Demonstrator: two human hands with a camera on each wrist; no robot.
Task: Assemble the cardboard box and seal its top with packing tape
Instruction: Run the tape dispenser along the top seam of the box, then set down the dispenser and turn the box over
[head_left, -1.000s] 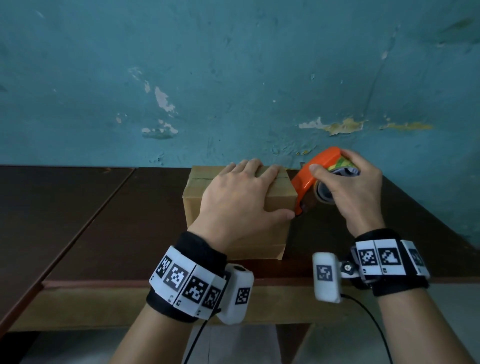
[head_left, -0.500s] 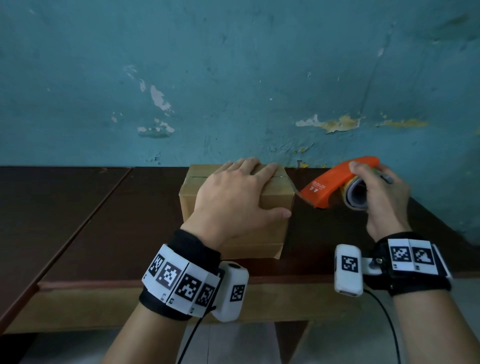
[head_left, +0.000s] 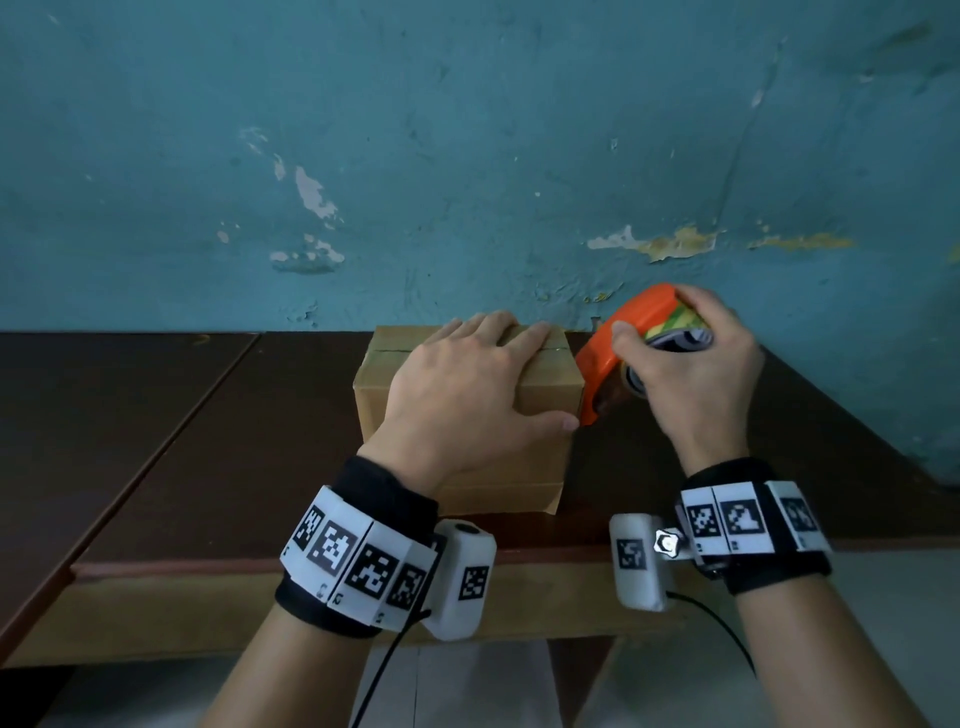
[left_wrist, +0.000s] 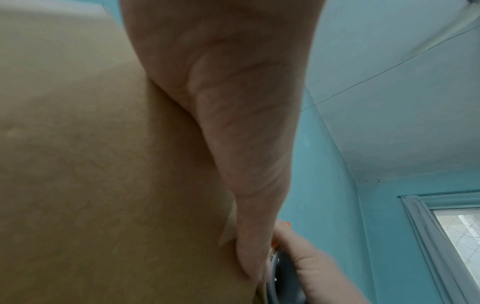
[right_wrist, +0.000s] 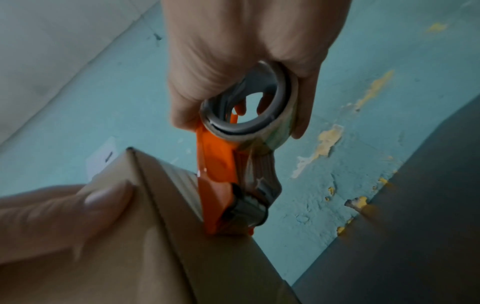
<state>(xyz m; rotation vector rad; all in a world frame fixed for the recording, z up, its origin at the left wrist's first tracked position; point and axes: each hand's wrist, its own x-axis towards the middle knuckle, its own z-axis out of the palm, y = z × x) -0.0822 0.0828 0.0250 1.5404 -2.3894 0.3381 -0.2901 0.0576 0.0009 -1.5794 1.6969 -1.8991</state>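
A small closed cardboard box (head_left: 545, 379) stands on the dark wooden table (head_left: 208, 441) near the wall. My left hand (head_left: 467, 384) lies flat on its top with straight fingers, thumb along the right edge; the left wrist view shows the palm against cardboard (left_wrist: 91, 164). My right hand (head_left: 691, 374) grips an orange tape dispenser (head_left: 602, 358) with its roll of tape (right_wrist: 249, 107). The dispenser's nose (right_wrist: 221, 205) presses against the box's right side (right_wrist: 207, 257), just below the top edge.
A teal wall (head_left: 467, 156) with peeling paint rises right behind the box. The table's front edge (head_left: 260, 566) runs just below my wrists. A second dark tabletop (head_left: 78, 415) adjoins on the left. A window (left_wrist: 454, 236) shows in the left wrist view.
My right hand swung the dispenser away to the right half a second ago and has now brought it back against the box's right side. The left hand stayed on the top.
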